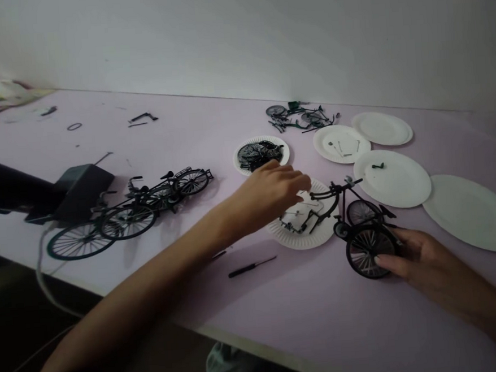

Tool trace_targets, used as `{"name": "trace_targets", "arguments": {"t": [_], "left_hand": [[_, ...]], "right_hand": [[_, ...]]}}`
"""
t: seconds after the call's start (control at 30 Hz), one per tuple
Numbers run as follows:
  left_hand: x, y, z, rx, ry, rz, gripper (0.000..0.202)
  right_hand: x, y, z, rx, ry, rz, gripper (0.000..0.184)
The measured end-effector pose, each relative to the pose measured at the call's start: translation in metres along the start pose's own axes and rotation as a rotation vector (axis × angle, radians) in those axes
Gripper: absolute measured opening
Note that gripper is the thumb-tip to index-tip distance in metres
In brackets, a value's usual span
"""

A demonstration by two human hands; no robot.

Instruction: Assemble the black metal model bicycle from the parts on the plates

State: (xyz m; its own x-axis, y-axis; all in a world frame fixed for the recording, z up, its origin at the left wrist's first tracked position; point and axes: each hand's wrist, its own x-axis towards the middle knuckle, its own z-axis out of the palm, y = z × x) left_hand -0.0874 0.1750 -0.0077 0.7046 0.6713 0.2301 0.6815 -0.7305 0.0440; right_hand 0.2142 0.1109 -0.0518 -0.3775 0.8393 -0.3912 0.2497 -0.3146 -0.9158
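Note:
My right hand (418,256) grips a black model bicycle (346,221) by one spoked wheel, thumb on the near side. The bicycle is tilted, its handlebar end pointing up and left; no wheel shows at the fork there. My left hand (269,190) is above a white paper plate (303,241) with small dark and thin parts on it. Its fingers are curled and pressed together; whatever they hold, if anything, is too small or hidden to name. Below that plate, a thin black screwdriver (251,266) lies on the table.
Assembled model bicycles (155,201) stand at left beside a black stand base (82,189) with a white cable. A plate of black wheels (261,151) and a pile of bicycle parts (302,117) lie farther back. More white plates (392,179) spread at right, some bearing small parts.

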Motion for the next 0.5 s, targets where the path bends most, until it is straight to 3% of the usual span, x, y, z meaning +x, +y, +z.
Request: {"name": "trace_targets", "arguments": {"t": [0.1, 0.23, 0.37, 0.5], "left_hand": [[-0.002, 0.009, 0.019, 0.098, -0.027, 0.068, 0.012], [0.001, 0.016, 0.029, 0.204, -0.013, 0.106, 0.020], [0.002, 0.010, 0.026, 0.119, 0.025, 0.048, 0.015], [-0.002, 0.009, 0.010, -0.002, 0.146, -0.047, 0.018]], "right_hand": [[0.000, -0.004, 0.005, 0.020, 0.008, 0.013, 0.043], [-0.002, -0.011, 0.011, 0.086, 0.039, 0.007, 0.044], [-0.001, -0.014, 0.015, 0.173, 0.028, -0.031, 0.050], [0.002, -0.014, 0.021, 0.257, 0.043, -0.117, 0.048]]}}
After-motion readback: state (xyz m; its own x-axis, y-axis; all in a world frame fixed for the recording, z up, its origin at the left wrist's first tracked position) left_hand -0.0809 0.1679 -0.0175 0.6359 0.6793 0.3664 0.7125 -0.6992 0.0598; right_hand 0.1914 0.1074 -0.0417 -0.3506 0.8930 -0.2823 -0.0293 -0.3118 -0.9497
